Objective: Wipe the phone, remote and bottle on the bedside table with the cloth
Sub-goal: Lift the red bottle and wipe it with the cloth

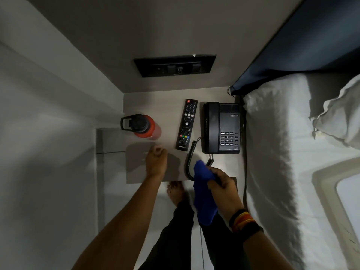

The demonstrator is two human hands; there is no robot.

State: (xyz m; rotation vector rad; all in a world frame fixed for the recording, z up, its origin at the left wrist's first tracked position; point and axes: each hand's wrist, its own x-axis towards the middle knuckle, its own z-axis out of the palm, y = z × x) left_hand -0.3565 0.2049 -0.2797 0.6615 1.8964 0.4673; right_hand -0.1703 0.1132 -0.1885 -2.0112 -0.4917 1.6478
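Observation:
On the beige bedside table [140, 168] stand a red bottle [144, 126] with a black handled lid at the left, a black remote [186, 124] in the middle, and a black desk phone [222, 127] at the right with its coiled cord [190, 162] trailing toward the front edge. My right hand [222, 186] grips a blue cloth [203, 193] over the table's front right corner, just below the phone. My left hand [156, 160] hovers over the table's front left, fingers loosely curled, holding nothing, just below the bottle.
A black switch and socket panel [175, 66] is on the wall behind the table. A bed with white sheets [282, 152] and a dark headboard [311, 45] borders the table's right side. My legs and bare foot [176, 193] are below the table's front edge.

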